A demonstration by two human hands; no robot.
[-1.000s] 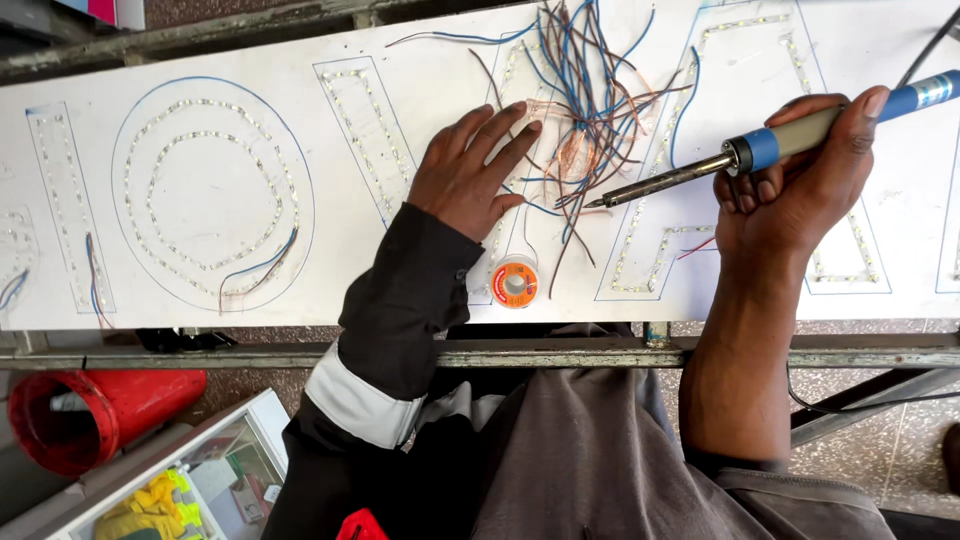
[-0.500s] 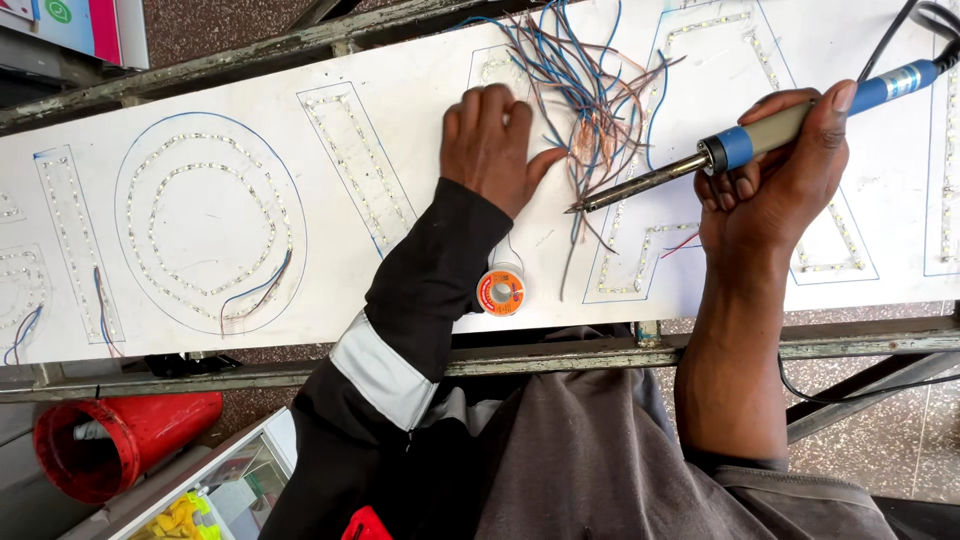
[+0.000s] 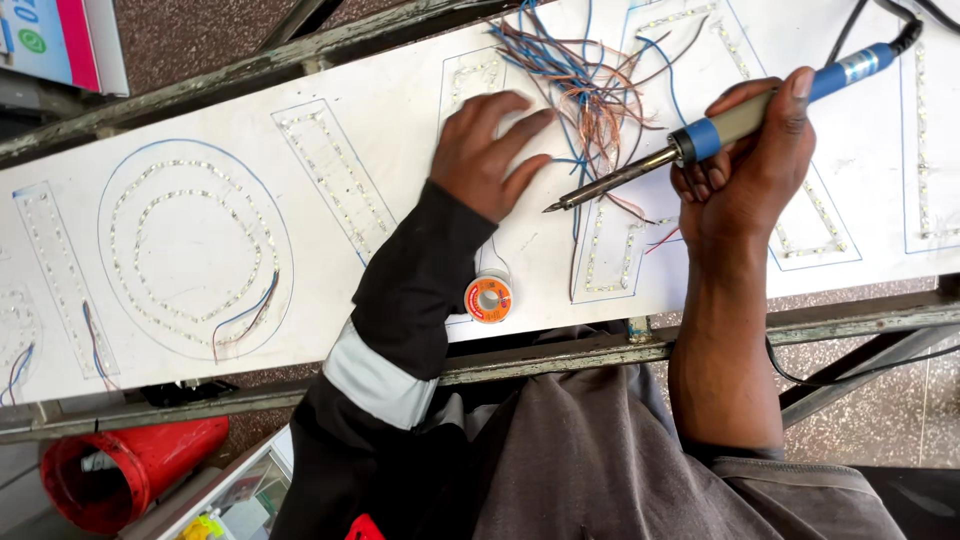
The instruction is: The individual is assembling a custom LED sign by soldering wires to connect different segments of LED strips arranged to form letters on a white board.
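A long white board (image 3: 400, 240) with outlined shapes filled by rows of small lights lies across a metal frame. My left hand (image 3: 487, 152) rests flat on the board beside a tangle of blue and copper wires (image 3: 585, 80), fingers apart. My right hand (image 3: 750, 165) grips a soldering iron with a blue handle (image 3: 720, 128). Its metal tip hangs just above the board, right of my left hand. An orange spool of solder (image 3: 488, 298) stands near the board's front edge, below my left wrist.
A ring-shaped outline with blue and red wires (image 3: 195, 250) sits at left. The metal frame rail (image 3: 560, 355) runs along the front. A red cone-like container (image 3: 120, 470) and a box of small parts (image 3: 225, 500) lie below left. A black cable (image 3: 850, 375) hangs at right.
My view has shifted, so the board sits lower and more tilted in frame. My left hand has slid slightly left of the wire tangle. The soldering iron stays gripped, tip still near the wires.
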